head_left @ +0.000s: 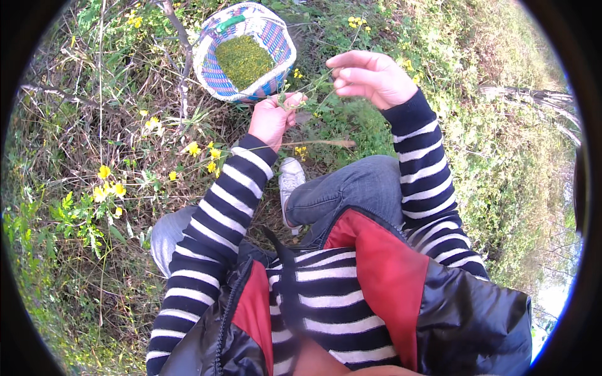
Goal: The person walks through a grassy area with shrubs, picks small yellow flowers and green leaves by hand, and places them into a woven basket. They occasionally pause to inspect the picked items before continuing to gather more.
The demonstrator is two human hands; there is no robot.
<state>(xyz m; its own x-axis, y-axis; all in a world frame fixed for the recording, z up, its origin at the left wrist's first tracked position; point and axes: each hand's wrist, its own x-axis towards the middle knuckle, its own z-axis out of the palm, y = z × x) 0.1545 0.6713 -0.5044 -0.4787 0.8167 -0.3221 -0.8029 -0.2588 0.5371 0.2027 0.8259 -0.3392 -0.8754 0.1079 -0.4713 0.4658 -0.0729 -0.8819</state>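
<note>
My left hand [273,116] is closed around a thin green plant stem [313,88] just below a woven basket. My right hand [369,76] pinches the same stem higher up, fingers curled near its tip. The woven basket [213,69], striped blue, pink and white, stands on the ground ahead of my left hand and holds a heap of small yellow-green buds [243,59]. Both my sleeves are black with white stripes.
Yellow wildflowers [110,188] grow at the left among grass and dry twigs. A bare branch [182,56] runs past the basket's left side. My bent knee in jeans [351,188] and a white shoe [290,182] are below my hands. Green slope lies to the right.
</note>
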